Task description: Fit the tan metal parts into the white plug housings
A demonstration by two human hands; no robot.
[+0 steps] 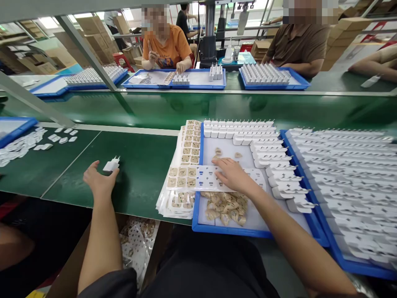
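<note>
My left hand [99,180] is over the green table, its thumb and fingers spread around the near side of a white plug adapter [111,164]. The adapter lies with its pins toward the back; whether the thumb touches it, I cannot tell. My right hand [233,176] rests with stretched fingers on a partly peeled sticker sheet [205,179]. Beige stickers remain at the sheet's left end. Beneath lie a stack of sticker sheets [190,142] and a blue-rimmed tray [234,232]. That tray holds a heap of beige peeled pieces [226,207] and rows of white adapters [263,153].
A second blue-rimmed tray [369,269] full of white adapters stands at the right. Loose white parts [23,142] lie at the far left. Slanted metal posts [87,49] rise past the table. Across the green belt [173,106], co-workers sit behind more trays.
</note>
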